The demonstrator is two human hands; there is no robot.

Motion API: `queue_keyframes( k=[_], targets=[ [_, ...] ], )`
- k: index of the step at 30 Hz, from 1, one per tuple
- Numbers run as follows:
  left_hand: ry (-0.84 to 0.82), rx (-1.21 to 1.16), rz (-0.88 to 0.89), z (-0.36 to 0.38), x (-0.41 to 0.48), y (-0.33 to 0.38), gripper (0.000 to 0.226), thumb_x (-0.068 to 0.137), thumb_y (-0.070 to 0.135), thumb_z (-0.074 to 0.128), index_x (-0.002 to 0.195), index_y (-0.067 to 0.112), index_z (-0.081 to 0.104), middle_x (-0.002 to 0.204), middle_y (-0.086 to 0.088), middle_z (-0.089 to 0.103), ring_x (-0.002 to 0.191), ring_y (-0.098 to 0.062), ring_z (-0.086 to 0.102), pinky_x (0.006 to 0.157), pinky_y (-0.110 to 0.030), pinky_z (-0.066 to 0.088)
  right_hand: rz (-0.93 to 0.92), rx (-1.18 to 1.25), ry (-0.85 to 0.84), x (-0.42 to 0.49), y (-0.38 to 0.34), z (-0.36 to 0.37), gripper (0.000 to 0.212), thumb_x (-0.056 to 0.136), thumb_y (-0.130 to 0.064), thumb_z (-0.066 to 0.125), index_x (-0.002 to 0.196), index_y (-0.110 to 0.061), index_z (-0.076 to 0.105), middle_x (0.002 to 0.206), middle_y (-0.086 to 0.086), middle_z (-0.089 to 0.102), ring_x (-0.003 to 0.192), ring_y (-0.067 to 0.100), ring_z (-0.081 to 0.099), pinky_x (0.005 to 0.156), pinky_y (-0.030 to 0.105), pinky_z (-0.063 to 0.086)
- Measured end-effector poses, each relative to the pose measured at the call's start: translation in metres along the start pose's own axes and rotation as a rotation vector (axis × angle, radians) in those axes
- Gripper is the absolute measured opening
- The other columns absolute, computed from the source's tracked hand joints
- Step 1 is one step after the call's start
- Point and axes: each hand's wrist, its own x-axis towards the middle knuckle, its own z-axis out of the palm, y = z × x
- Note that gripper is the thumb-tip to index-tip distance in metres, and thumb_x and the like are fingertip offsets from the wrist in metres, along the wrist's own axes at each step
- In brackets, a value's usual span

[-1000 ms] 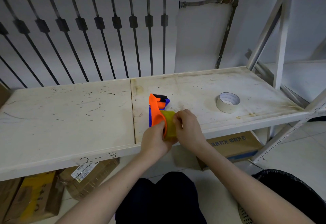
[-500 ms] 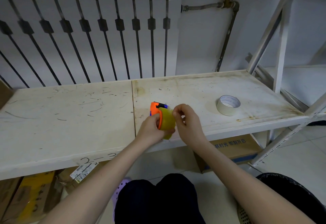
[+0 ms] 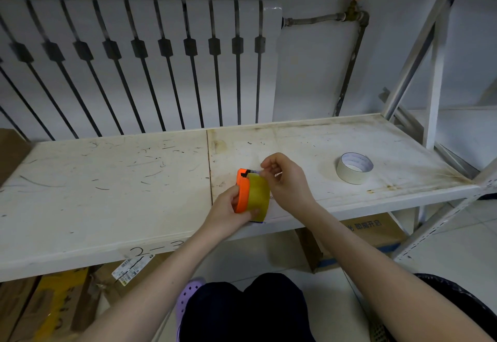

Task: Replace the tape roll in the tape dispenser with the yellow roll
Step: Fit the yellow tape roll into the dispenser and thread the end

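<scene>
My left hand (image 3: 228,210) gripping the orange tape dispenser (image 3: 242,193) over the shelf (image 3: 107,180) front edge, yellow roll (image 3: 258,196) seated in it, my right hand (image 3: 287,180) pinching its top edge, white roll (image 3: 354,167) lying well apart.

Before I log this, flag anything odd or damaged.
Nothing serious. Left hand grips the dispenser with the yellow roll on it; right hand pinches what looks like its tape end. The white roll lies flat on the scratched, stained shelf.
</scene>
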Motion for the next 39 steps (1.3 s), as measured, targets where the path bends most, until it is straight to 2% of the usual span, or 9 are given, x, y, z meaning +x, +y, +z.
queue_keyframes(
  k=[3, 6, 12, 17, 23, 26, 30, 34, 39],
  targets=[
    [-0.011, -0.046, 0.036, -0.001, -0.006, -0.001, 0.026, 0.082, 0.009, 0.068, 0.104, 0.018, 0.058, 0.104, -0.009, 0.066, 0.098, -0.025, 0.064, 0.087, -0.035, 0.054, 0.010, -0.042, 0.024, 0.004, 0.001, -0.003, 0.009, 0.087, -0.006, 0.059, 0.092, -0.012, 0.058, 0.084, -0.004, 0.058, 0.079, 0.015, 0.055, 0.071, 0.027, 0.047],
    [0.015, -0.043, 0.073, -0.001, -0.007, -0.003, 0.024, 0.082, 0.014, 0.069, 0.103, 0.018, 0.059, 0.100, -0.006, 0.067, 0.095, -0.023, 0.065, 0.084, -0.033, 0.055, 0.014, -0.045, 0.045, 0.006, 0.002, -0.003, 0.009, 0.087, -0.006, 0.059, 0.093, -0.012, 0.056, 0.082, -0.006, 0.056, 0.074, 0.006, 0.051, 0.069, 0.023, 0.046],
    [0.078, 0.157, 0.047, 0.006, -0.009, -0.001, 0.055, 0.069, 0.033, 0.080, 0.114, 0.022, 0.050, 0.096, 0.008, 0.057, 0.089, -0.013, 0.059, 0.070, -0.022, 0.049, 0.090, -0.010, 0.064, 0.005, -0.004, 0.004, 0.015, 0.089, -0.008, 0.058, 0.095, -0.017, 0.048, 0.076, -0.011, 0.054, 0.071, 0.004, 0.053, 0.070, 0.025, 0.047],
    [0.153, 0.433, -0.012, 0.008, -0.009, -0.001, 0.064, 0.061, 0.049, 0.078, 0.108, 0.023, 0.045, 0.096, 0.003, 0.057, 0.091, -0.021, 0.057, 0.082, -0.040, 0.052, 0.080, -0.041, -0.003, 0.002, -0.013, 0.009, 0.021, 0.090, -0.007, 0.056, 0.099, -0.018, 0.041, 0.072, -0.013, 0.055, 0.068, 0.002, 0.054, 0.064, 0.017, 0.045],
    [0.103, 0.660, -0.003, 0.000, -0.006, 0.010, 0.052, 0.071, 0.044, 0.069, 0.108, 0.016, 0.047, 0.101, 0.000, 0.064, 0.099, -0.023, 0.061, 0.106, -0.036, 0.026, -0.091, -0.162, 0.019, -0.004, -0.023, 0.006, 0.020, 0.089, -0.010, 0.057, 0.091, -0.020, 0.040, 0.081, 0.003, 0.062, 0.073, 0.022, 0.058, 0.070, 0.043, 0.053],
    [0.042, 0.603, -0.017, -0.008, -0.004, 0.015, 0.042, 0.075, 0.043, 0.067, 0.101, 0.019, 0.045, 0.094, 0.001, 0.060, 0.092, -0.024, 0.057, 0.089, -0.034, 0.036, -0.179, -0.127, 0.035, -0.006, -0.031, 0.004, 0.018, 0.088, -0.008, 0.058, 0.088, -0.018, 0.043, 0.079, -0.003, 0.059, 0.074, 0.019, 0.058, 0.070, 0.039, 0.053],
    [-0.017, 0.494, -0.060, -0.016, 0.000, 0.017, 0.037, 0.076, 0.045, 0.067, 0.095, 0.021, 0.047, 0.083, 0.004, 0.057, 0.076, -0.015, 0.055, 0.060, -0.027, 0.038, -0.222, -0.002, 0.086, -0.007, -0.038, 0.001, 0.025, 0.086, -0.006, 0.060, 0.084, -0.024, 0.042, 0.076, -0.020, 0.054, 0.075, 0.005, 0.055, 0.072, 0.021, 0.047],
    [-0.010, 0.398, -0.082, -0.023, 0.002, 0.018, 0.050, 0.071, 0.045, 0.073, 0.105, 0.018, 0.047, 0.091, 0.005, 0.058, 0.075, -0.006, 0.055, 0.060, -0.025, 0.044, -0.139, 0.039, 0.107, 0.002, -0.043, 0.001, 0.024, 0.086, -0.007, 0.062, 0.087, -0.021, 0.042, 0.076, -0.018, 0.055, 0.074, 0.005, 0.056, 0.069, 0.022, 0.049],
    [0.311, 0.525, 0.118, -0.019, -0.012, 0.012, 0.075, 0.061, 0.045, 0.082, 0.121, 0.020, 0.045, 0.104, 0.007, 0.052, 0.090, -0.008, 0.049, 0.065, -0.016, 0.041, -0.082, 0.116, 0.122, 0.015, -0.046, -0.003, 0.024, 0.084, -0.005, 0.064, 0.092, -0.017, 0.045, 0.077, -0.008, 0.056, 0.073, 0.008, 0.055, 0.069, 0.021, 0.050]
  ],
)
